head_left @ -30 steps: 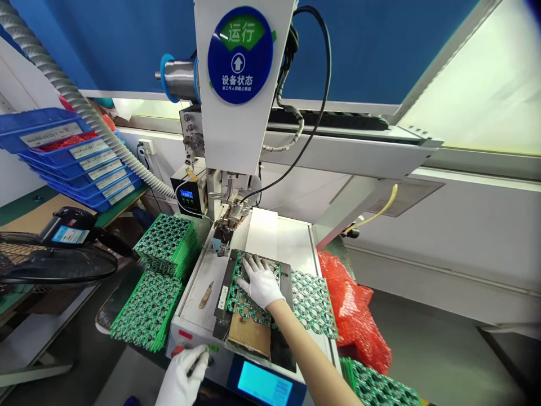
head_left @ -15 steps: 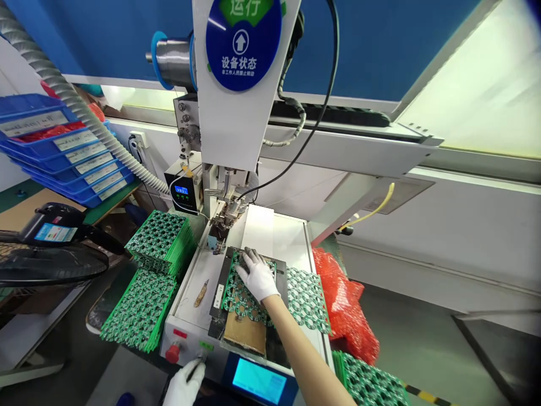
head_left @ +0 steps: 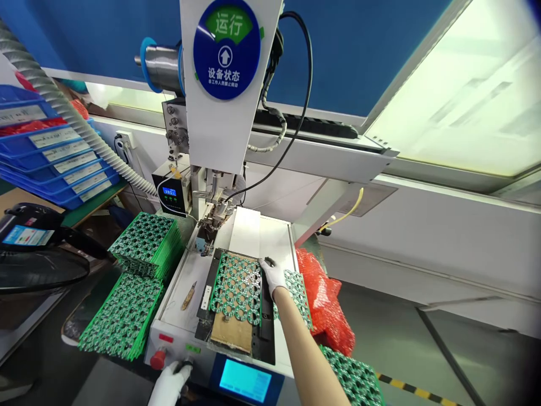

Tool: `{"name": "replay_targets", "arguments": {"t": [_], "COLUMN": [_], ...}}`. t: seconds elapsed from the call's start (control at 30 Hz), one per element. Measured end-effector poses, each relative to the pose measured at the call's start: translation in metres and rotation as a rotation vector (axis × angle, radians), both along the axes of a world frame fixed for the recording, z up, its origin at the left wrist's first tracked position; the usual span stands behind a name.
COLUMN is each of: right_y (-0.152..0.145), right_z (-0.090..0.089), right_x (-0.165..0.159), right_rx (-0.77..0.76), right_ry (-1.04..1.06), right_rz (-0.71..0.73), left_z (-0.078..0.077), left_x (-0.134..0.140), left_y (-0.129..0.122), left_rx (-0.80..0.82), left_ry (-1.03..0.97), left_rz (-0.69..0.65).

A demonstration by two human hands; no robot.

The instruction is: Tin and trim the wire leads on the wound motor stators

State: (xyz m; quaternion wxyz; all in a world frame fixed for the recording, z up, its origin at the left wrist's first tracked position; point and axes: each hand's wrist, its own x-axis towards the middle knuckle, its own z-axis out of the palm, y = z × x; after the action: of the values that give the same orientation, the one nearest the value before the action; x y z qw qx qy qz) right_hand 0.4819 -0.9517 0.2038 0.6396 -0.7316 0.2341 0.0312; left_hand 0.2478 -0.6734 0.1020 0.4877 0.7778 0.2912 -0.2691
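Note:
A green circuit board panel [head_left: 236, 287] with rows of round boards lies in the black fixture [head_left: 267, 332] on the machine's bed. My right hand [head_left: 274, 274], white-gloved, is at the panel's upper right edge. Its fingers reach towards the corner, loosely apart and holding nothing I can see. Down at the machine's front, my left hand [head_left: 169, 383], also gloved, has its thumb and fingers closed at a push button [head_left: 188, 361] under a green label. Partly behind my right forearm, another circuit board panel [head_left: 298, 293] rests on the bed's right side.
Stacked panels [head_left: 143, 242] stand left of the machine, with more panels [head_left: 355, 375] at lower right. A knife [head_left: 189, 296] lies on the bed near the soldering head [head_left: 220, 211]. Red bubble wrap [head_left: 325, 304], a red stop button [head_left: 158, 359] and a lit screen [head_left: 245, 379] are close by.
My right hand has slid off the middle of the panel to its right edge, uncovering the boards. My left hand stays at the button. The whole view has shifted slightly.

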Motion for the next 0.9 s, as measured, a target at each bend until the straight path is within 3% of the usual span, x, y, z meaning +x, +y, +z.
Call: {"name": "replay_targets", "arguments": {"t": [0.2,0.57,0.77,0.9], "right_y": [0.002,-0.001,-0.005,-0.006], "right_z": [0.001,0.006,0.013,0.024], "right_x": [0.000,-0.009,-0.040,-0.067], "right_rx": [0.025,-0.087,-0.172,-0.178], "right_ry": [0.003,-0.023,-0.119,-0.193], "right_rz": [-0.084,-0.171,-0.194,-0.198], "left_z": [-0.013,-0.002,-0.004,-0.013], "left_x": [-0.004,-0.009,-0.034,-0.070], "left_y": [0.001,0.012,0.060,0.100], "left_rx": [-0.018,0.044,0.141,0.258], "left_ry": [-0.020,-0.202,-0.116,0.085], "left_rz": [0.033,-0.145,-0.269,-0.220]}}
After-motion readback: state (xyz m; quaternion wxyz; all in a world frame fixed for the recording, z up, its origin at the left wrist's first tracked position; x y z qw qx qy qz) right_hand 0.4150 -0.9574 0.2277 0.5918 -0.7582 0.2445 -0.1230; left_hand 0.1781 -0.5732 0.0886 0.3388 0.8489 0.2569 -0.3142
